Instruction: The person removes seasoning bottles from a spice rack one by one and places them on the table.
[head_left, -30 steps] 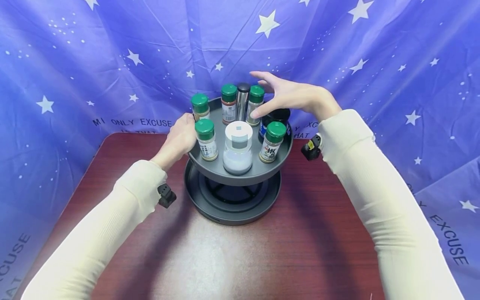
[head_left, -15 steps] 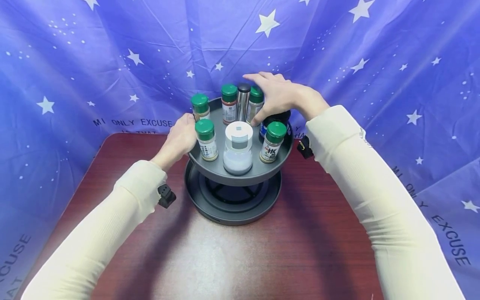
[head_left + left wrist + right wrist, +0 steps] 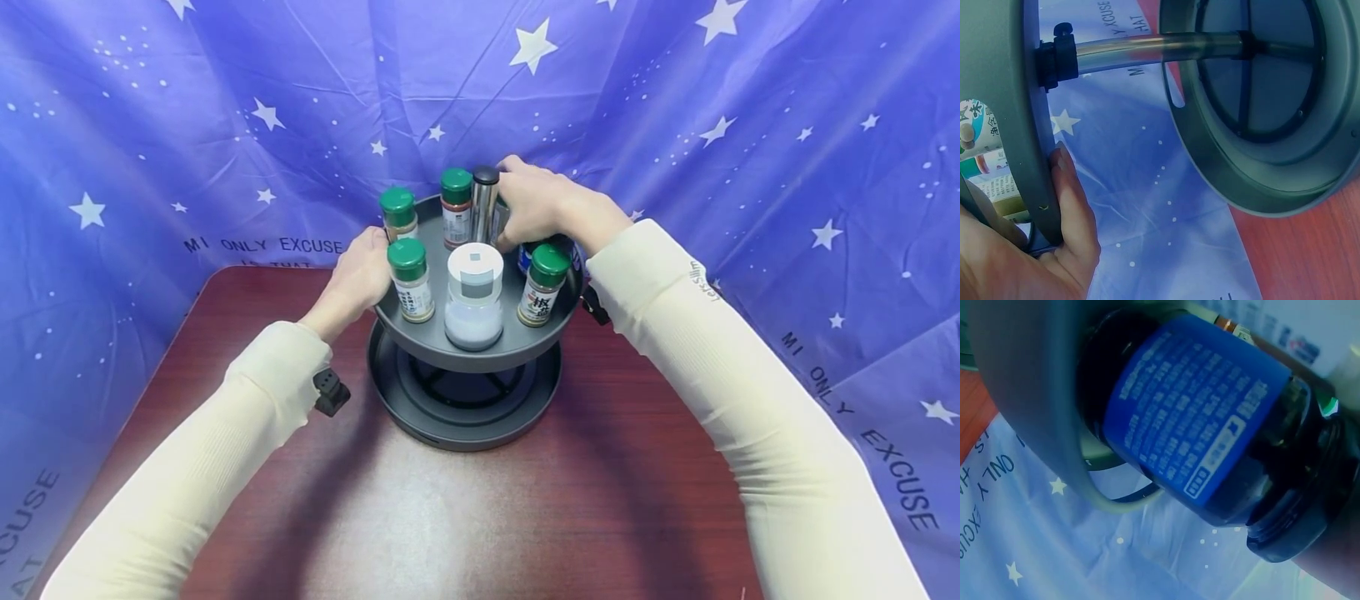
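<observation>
Two-tier rack (image 3: 465, 362) is stood upright on the tabletop (image 3: 420, 533), its lower tray (image 3: 465, 443) set nearest and its upper tray (image 3: 511, 308) loaded with upright containers. At the front of the upper tray, a white-lidded jar (image 3: 474, 312) is flanked by a front-left bottle (image 3: 411, 287) and a front-right bottle (image 3: 542, 292), both green-capped. Just beyond the former, the tray's wall is gripped at the left side by the fingers of the left hand (image 3: 362, 271). At the back right, past a dark jar (image 3: 525, 258), the right hand (image 3: 547, 204) is placed just beside a steel cylinder (image 3: 483, 212); whether anything is grasped there cannot be told, as most of its fingers are hidden. Two more green-capped bottles (image 3: 456, 212) are ranged at the back left, before the starry curtain (image 3: 300, 67). The slim cylinder could be toppled by a sideways brush of the right hand, and the dark jar or front-right bottle could be caught by the sleeve (image 3: 652, 279); the upper tray might be tipped if its wall were pulled unevenly. In the left wrist view, the metal pole (image 3: 1147, 53) between the tiers is revealed, concealed from the head view; in the right wrist view, the dark jar's broad blue label (image 3: 1191, 406) is displayed, largely blocked from above.
</observation>
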### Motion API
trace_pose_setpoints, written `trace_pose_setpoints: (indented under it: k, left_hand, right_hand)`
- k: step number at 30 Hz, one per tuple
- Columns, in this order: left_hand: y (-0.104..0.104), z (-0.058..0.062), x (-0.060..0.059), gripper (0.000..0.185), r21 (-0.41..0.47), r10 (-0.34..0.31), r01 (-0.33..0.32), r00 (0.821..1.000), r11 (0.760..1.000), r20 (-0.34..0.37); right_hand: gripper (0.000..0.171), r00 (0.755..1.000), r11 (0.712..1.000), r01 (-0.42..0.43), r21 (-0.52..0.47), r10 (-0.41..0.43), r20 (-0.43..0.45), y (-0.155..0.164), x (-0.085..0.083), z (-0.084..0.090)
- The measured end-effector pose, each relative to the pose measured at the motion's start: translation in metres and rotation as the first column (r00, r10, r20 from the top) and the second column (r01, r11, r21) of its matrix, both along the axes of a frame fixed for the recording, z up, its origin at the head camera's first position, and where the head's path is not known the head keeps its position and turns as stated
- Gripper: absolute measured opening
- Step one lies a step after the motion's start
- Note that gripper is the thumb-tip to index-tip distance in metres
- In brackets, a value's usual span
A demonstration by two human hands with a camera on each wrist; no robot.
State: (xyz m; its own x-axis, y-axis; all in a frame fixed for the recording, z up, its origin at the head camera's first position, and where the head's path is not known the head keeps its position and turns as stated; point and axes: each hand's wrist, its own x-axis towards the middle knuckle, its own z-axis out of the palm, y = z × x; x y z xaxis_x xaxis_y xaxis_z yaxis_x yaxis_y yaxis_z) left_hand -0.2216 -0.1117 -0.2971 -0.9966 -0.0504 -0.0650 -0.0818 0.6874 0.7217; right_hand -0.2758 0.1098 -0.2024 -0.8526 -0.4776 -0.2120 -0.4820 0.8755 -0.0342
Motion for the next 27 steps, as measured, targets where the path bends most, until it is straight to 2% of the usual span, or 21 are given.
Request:
trace_pose_setpoints:
  k: [4, 7, 15, 18, 21, 27]
  left_hand:
    - [0.000, 0.001, 0.000, 0.049, -0.008, -0.004, 0.004, 1.000, 1.000, -0.006]
    - [0.000, 0.000, 0.000, 0.050, -0.008, -0.004, 0.004, 1.000, 1.000, -0.001]
    - [0.000, -0.002, -0.001, 0.052, 0.001, -0.006, 0.006, 1.000, 1.000, 0.010]
    - [-0.001, -0.003, -0.001, 0.052, 0.004, -0.001, 0.001, 1.000, 1.000, 0.017]
    - [-0.001, -0.003, -0.001, 0.053, 0.003, 0.002, -0.003, 1.000, 1.000, 0.021]
    - [0.000, -0.002, -0.001, 0.053, 0.008, 0.006, -0.007, 1.000, 1.000, 0.017]
  right_hand:
    - [0.027, 0.999, 1.000, -0.025, -0.010, 0.024, -0.038, -0.001, 0.001, -0.001]
    - [0.017, 0.997, 0.999, -0.042, -0.030, 0.040, -0.069, -0.001, 0.003, -0.002]
    - [0.014, 0.996, 0.995, -0.036, -0.090, 0.029, -0.086, 0.001, 0.002, -0.004]
    - [0.028, 0.997, 0.995, -0.033, -0.094, 0.026, -0.078, 0.005, 0.002, -0.001]
    - [0.034, 0.997, 0.993, -0.023, -0.112, 0.014, -0.080, 0.009, 0.002, 0.003]
    - [0.028, 0.997, 0.986, -0.003, -0.166, -0.011, -0.083, 0.019, 0.002, 0.012]
